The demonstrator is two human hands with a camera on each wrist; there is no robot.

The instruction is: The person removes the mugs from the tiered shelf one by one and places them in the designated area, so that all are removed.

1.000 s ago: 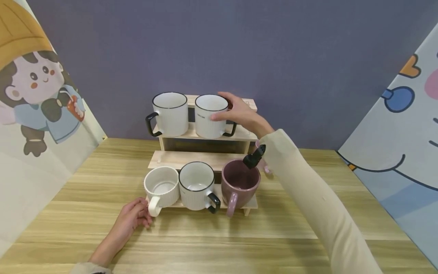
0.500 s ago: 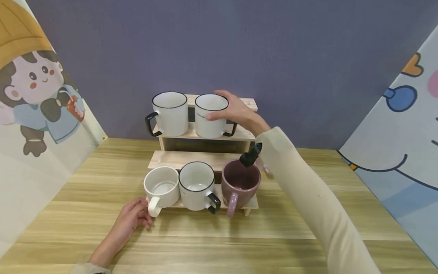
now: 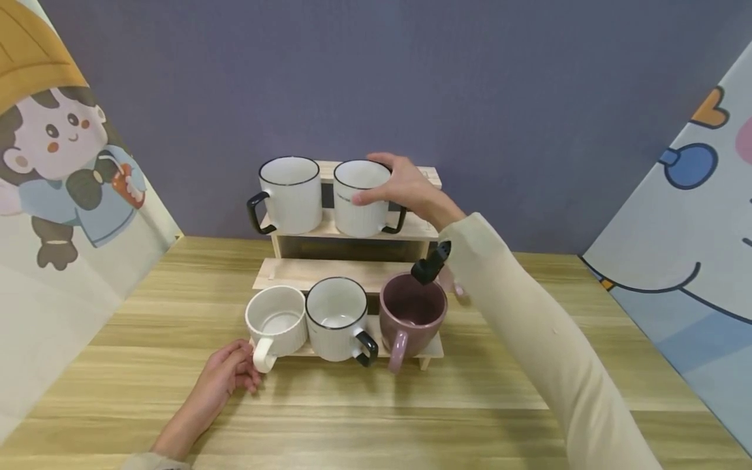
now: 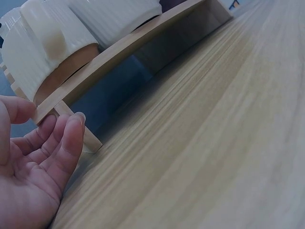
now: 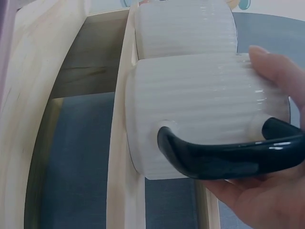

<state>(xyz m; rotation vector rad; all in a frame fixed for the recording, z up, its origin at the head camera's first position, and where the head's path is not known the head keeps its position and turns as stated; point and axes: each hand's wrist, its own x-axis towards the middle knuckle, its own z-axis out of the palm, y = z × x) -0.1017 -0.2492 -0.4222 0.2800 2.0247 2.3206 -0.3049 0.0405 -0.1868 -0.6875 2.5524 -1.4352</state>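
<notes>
My right hand (image 3: 405, 189) grips a white ribbed mug (image 3: 355, 215) near its rim, thumb on the front and fingers behind. This mug has a black rim and a black handle (image 5: 228, 155), and stands on the upper tier of a wooden tiered rack (image 3: 329, 274). Beside it is a like white mug (image 3: 294, 202), its handle to the left. Down at the rack's front left corner, my left hand (image 3: 226, 372) pinches the board end (image 4: 47, 107), thumb above and fingers against the leg below. Right above it sits a cream mug (image 3: 279, 336).
Another black-rimmed mug (image 3: 337, 336) and a mauve mug (image 3: 413, 326) share the lower tier with the cream one. A pink object (image 3: 455, 284) shows partly behind my right sleeve (image 3: 517, 300). A wood-grain table (image 3: 352, 424) lies under the rack, with a grey-blue wall (image 3: 470, 98) behind.
My right hand shifts slightly left around the white mug, its thumb moving a little further across the front. The mugs and my left hand keep their places.
</notes>
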